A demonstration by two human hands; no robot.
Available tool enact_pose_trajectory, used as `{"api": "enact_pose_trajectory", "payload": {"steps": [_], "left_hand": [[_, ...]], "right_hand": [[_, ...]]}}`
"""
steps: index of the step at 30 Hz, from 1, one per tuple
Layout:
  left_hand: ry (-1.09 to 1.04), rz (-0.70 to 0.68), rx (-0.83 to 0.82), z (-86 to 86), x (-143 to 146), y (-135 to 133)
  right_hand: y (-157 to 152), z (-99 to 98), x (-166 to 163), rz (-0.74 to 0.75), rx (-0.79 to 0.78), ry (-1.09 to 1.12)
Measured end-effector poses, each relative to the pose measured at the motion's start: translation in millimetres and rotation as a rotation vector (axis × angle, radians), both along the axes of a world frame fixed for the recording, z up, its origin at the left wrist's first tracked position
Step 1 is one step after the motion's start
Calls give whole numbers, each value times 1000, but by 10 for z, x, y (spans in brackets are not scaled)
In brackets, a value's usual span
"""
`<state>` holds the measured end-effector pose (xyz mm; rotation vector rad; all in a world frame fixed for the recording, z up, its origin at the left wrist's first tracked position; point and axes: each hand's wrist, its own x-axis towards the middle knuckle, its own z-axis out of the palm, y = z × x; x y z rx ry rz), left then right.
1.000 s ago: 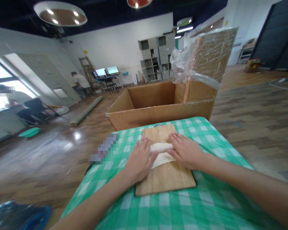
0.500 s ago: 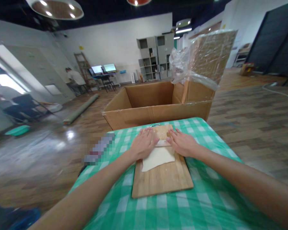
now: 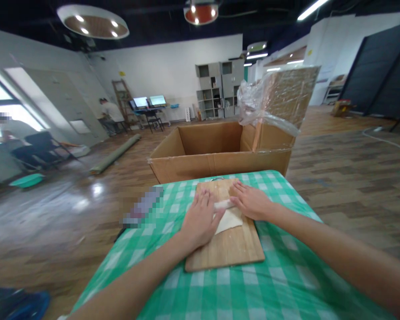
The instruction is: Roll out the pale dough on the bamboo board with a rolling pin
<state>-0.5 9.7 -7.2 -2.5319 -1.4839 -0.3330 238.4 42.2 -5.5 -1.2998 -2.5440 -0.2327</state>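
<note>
A thin pale dough sheet (image 3: 229, 222) lies on a wooden cutting board (image 3: 226, 252). Across the dough's far edge rests a whitish rolling pin (image 3: 222, 205), its ends covered by my hands. My left hand (image 3: 202, 218) lies over the left end, fingers stretched forward and thumb apart toward the middle. Over the right end is my right hand (image 3: 251, 201), palm down with its fingers extended. Both hands press from above rather than wrap round the pin. The left one hides the dough's left part.
A green-and-white checked cloth (image 3: 226, 295) covers the table. On its left edge lies a blurred-out flat object (image 3: 143, 206). A large open cardboard box (image 3: 216, 164), partly wrapped in plastic, stands just beyond. Two people sit far off at left.
The left hand has come nearer to me and the pin now slants, its left end closer. More of the dough is covered. The camera view has tilted up slightly.
</note>
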Motion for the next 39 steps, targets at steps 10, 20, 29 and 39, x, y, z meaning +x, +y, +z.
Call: {"api": "enact_pose_trajectory", "payload": {"steps": [10,20,29,39], "left_hand": [[-6,-225,-213,109,-71,334],[47,-172,-166,37,135,754],[-49,-11,-100,-18,65,-111],[-99,18,-208,63,93,282]], "right_hand": [[-469,-29,18,-133,-158,81],[344,-64,156,-43,-80,-31],[-212,-42,83,10,-25,31],[315,-58,8,66,-40,34]]}}
